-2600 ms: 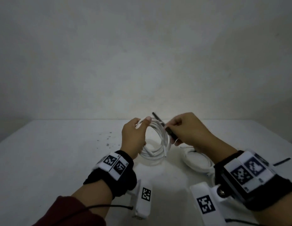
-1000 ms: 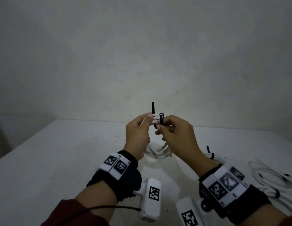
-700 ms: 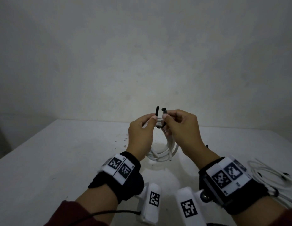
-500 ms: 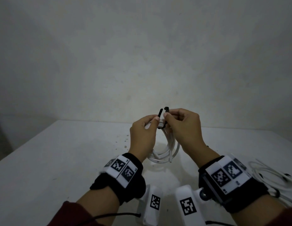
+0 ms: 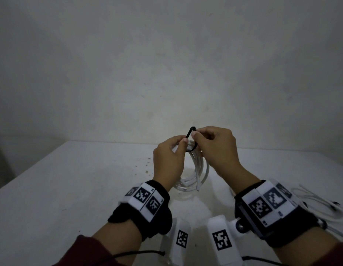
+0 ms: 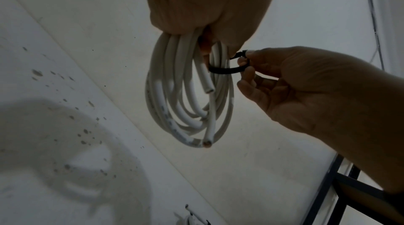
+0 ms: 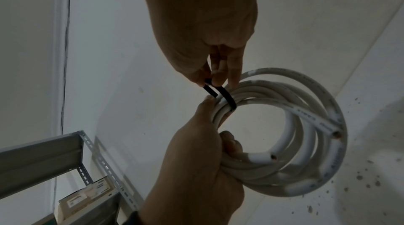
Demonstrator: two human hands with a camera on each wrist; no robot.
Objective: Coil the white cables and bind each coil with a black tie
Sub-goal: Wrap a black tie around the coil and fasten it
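Above the worktop (image 5: 71, 189), left hand (image 5: 167, 162) grasps the coil (image 5: 197, 169); right hand (image 5: 214, 148) pinches the black tie (image 5: 188, 135), now looped round, ready for tightening

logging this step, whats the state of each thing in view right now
coil: wound, held up off the table, not yet bound
tie: looped loosely round the coil, both ends pinched together, not cinched
left hand: grips the top of the coil
right hand: pinches the tie ends
other cables: lying on the table at right, black ties on them
table: speckled with dark bits
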